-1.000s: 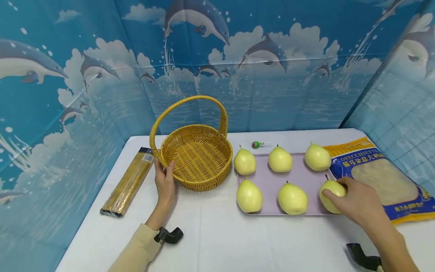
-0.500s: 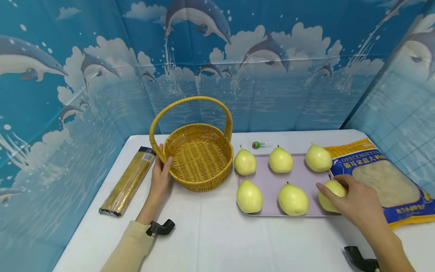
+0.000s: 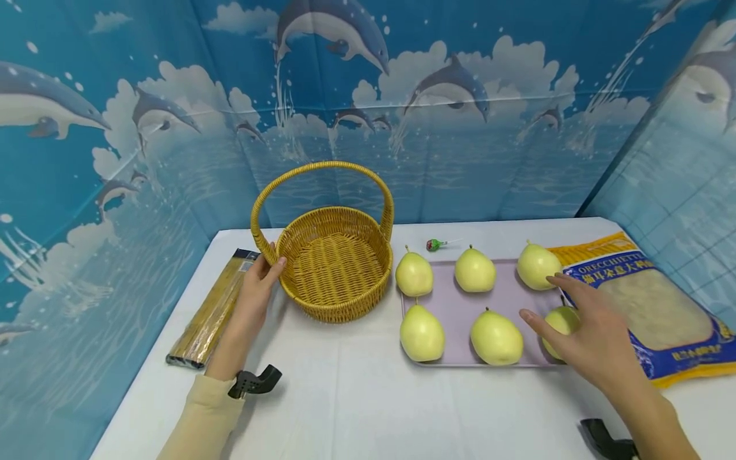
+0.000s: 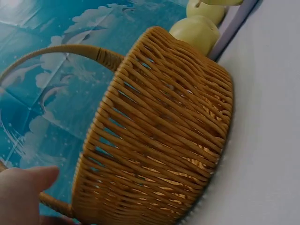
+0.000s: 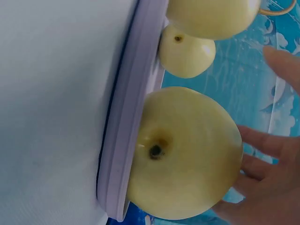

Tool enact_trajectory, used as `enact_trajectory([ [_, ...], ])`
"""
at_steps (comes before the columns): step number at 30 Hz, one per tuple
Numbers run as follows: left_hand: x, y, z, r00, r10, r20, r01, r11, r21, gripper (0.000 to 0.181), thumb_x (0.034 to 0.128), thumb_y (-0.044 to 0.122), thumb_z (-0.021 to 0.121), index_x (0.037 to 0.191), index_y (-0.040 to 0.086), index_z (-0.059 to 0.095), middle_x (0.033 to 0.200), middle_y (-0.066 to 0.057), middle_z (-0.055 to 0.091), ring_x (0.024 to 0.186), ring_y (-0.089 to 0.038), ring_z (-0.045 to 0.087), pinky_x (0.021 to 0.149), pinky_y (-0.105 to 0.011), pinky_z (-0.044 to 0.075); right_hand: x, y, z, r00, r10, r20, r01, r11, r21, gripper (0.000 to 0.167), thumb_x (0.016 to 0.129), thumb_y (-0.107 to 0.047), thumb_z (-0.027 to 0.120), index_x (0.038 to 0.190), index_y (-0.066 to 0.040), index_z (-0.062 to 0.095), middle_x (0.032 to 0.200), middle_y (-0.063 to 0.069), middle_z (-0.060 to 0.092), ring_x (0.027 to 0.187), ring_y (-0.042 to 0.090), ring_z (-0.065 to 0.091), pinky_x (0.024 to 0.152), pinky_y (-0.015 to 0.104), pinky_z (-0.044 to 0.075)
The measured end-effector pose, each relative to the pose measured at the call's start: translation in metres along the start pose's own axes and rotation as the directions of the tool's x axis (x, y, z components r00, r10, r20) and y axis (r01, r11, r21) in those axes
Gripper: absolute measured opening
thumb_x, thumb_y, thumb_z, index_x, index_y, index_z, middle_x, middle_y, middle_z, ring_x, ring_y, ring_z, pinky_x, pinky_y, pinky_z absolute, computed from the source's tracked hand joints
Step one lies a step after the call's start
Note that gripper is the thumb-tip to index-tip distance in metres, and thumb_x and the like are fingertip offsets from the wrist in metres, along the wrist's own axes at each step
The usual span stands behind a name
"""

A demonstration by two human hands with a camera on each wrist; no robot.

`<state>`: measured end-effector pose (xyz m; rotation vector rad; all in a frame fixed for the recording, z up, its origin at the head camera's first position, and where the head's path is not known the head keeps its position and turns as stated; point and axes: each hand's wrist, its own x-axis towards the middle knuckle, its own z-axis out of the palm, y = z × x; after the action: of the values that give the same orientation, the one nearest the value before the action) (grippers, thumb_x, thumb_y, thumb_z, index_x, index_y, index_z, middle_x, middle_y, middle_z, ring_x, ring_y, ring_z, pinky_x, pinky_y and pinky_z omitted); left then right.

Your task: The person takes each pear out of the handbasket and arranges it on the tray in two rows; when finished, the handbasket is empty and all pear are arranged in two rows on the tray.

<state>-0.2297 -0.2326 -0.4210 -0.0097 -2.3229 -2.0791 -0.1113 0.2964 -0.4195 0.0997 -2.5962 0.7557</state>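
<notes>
A golden wicker basket (image 3: 336, 268) with a tall arched handle stands on the white table, nothing inside it. At the left foot of that handle my left hand (image 3: 255, 291) holds on, thumb in front and fingers behind; the left wrist view shows the thumb (image 4: 44, 177) by the handle. Several yellow-green pears lie in two rows on a lilac tray (image 3: 454, 319). Over the front right pear (image 3: 559, 329) my right hand (image 3: 595, 332) hovers, thumb and fingers spread apart. The right wrist view shows this pear (image 5: 187, 154) resting on the tray, with the fingers behind it.
Left of the basket lies a long packet of brownish sticks or noodles (image 3: 213, 313). A blue and yellow orecchiette bag (image 3: 650, 306) sits right of the tray. Behind the tray is a small lollipop (image 3: 435, 245). A dolphin-print curtain (image 3: 368, 147) rises behind the table.
My right hand has let go of the front right pear, its fingers spreading and lifting. My left hand and forearm have shifted left, with the hand still at the basket handle.
</notes>
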Motion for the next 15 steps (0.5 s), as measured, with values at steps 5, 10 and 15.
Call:
enact_trajectory([
  [5,-0.006,0.010,-0.002,0.997,-0.019,0.069,0.012,0.995,0.103,0.081,0.1038,0.009,0.062,0.168,0.003,0.014,0.170,-0.022,0.029,0.159,-0.033,0.029,0.130,-0.048,0.027,-0.003,-0.005,0.006,0.994,-0.106,-0.036,0.108,0.992,0.064,0.077,0.082,-0.029,0.090,0.148,-0.004,0.058,0.152,0.027,0.053,0.141,0.053,0.044,0.119,0.072,0.029],
  [10,-0.003,0.005,-0.001,0.996,-0.016,0.083,0.007,0.994,0.110,0.080,0.0997,-0.005,0.052,0.169,0.002,0.012,0.169,-0.025,0.029,0.158,-0.035,0.029,0.130,-0.051,0.025,-0.005,-0.010,0.009,0.987,-0.156,-0.040,0.159,0.983,0.088,0.074,0.085,-0.027,0.088,0.150,-0.012,0.058,0.152,0.024,0.054,0.142,0.050,0.044,0.127,0.066,0.021],
  [15,0.001,-0.002,0.005,0.999,-0.031,0.037,0.028,0.996,0.080,0.060,0.1093,0.006,0.042,0.166,0.000,0.023,0.167,-0.025,0.032,0.155,-0.034,0.033,0.129,-0.051,0.027,-0.005,-0.013,0.010,0.978,-0.209,-0.006,0.209,0.976,0.060,0.076,0.087,-0.029,0.085,0.153,-0.008,0.054,0.155,0.027,0.049,0.148,0.048,0.038,0.131,0.064,0.004],
])
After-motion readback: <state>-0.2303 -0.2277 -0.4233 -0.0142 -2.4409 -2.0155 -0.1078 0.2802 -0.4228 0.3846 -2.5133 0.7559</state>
